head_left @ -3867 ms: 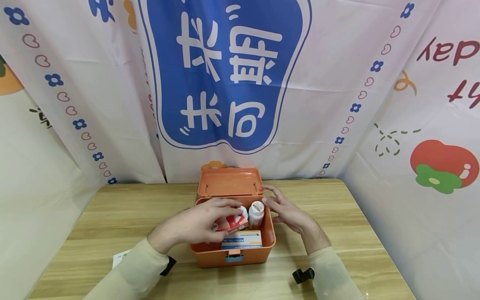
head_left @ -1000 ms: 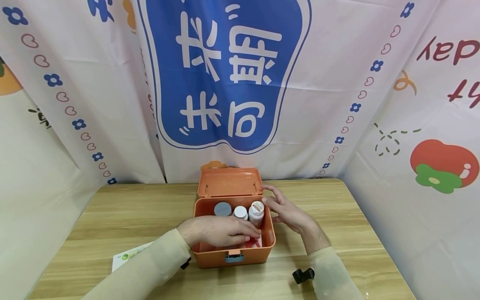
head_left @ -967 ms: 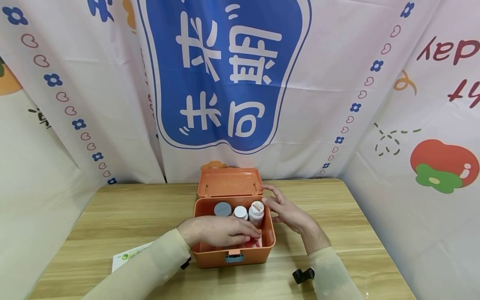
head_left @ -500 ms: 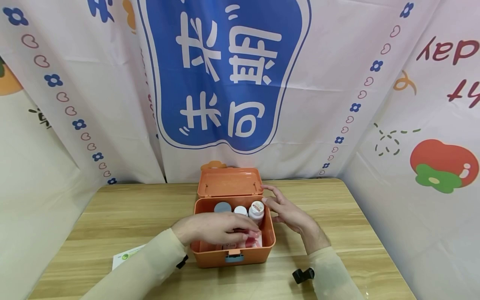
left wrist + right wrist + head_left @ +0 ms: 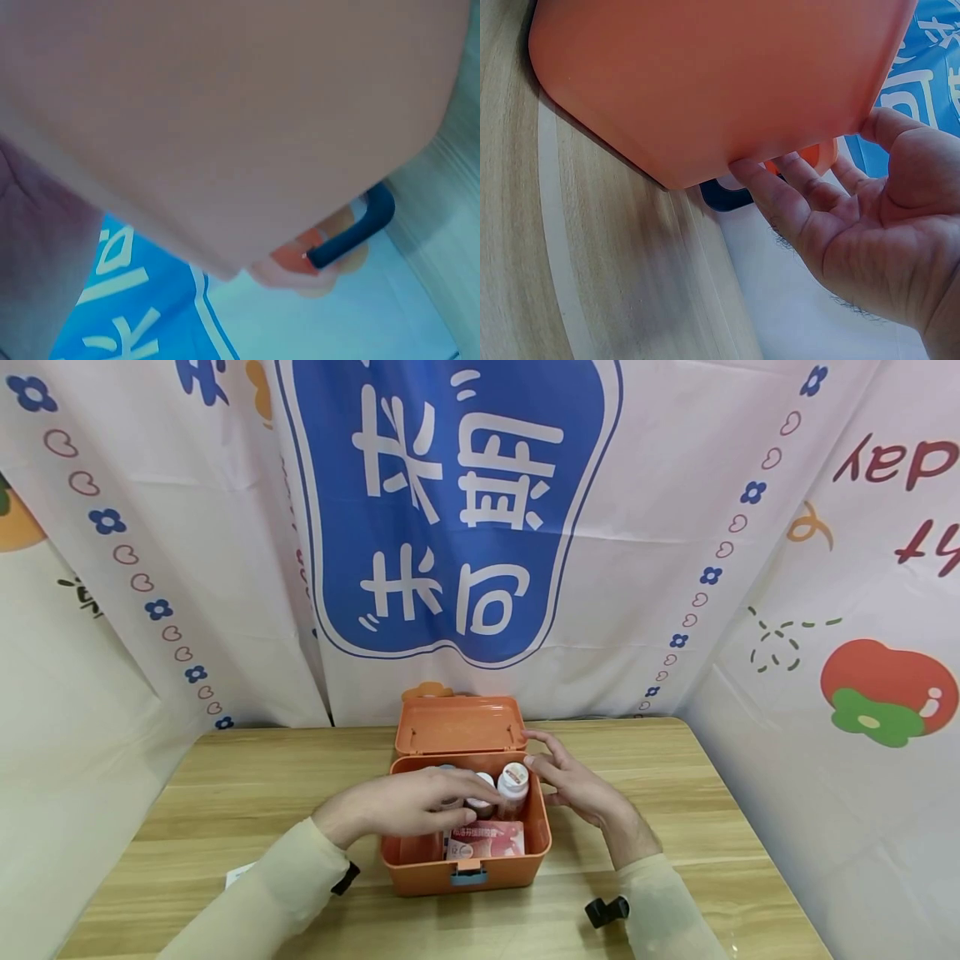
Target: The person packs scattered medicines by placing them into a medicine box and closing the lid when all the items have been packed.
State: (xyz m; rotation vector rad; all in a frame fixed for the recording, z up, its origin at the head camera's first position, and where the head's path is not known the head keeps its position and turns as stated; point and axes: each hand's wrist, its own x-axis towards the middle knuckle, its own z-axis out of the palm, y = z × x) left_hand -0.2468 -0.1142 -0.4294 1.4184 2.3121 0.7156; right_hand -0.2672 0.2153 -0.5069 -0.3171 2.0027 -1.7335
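An orange storage box (image 5: 405, 878) stands on the table with its lid (image 5: 461, 727) raised at the back. Inside, a pink-red medicine box (image 5: 487, 840) lies along the front. Behind it stand a white pill bottle (image 5: 514, 781), a white-capped bottle (image 5: 482, 808) and a grey-capped one, both partly hidden by my left hand (image 5: 408, 803). That hand hovers over the box's left half, fingers extended and holding nothing; they overlap the bottles in the head view. Against the right wall and rim rest the fingertips of my right hand (image 5: 581, 783), also seen as a hand (image 5: 870, 202) in the right wrist view.
On the table's left, a white packet (image 5: 237, 873) peeks out from under the left sleeve (image 5: 255, 889). A blue latch (image 5: 468, 877) sits on the storage box's front. Printed curtains (image 5: 465, 510) hang behind and at both sides of the wooden table (image 5: 660, 793).
My left hand, which held the red medicine box earlier, has let go of it at the storage box's front and moved up and left over the bottles. My right hand has stayed put.
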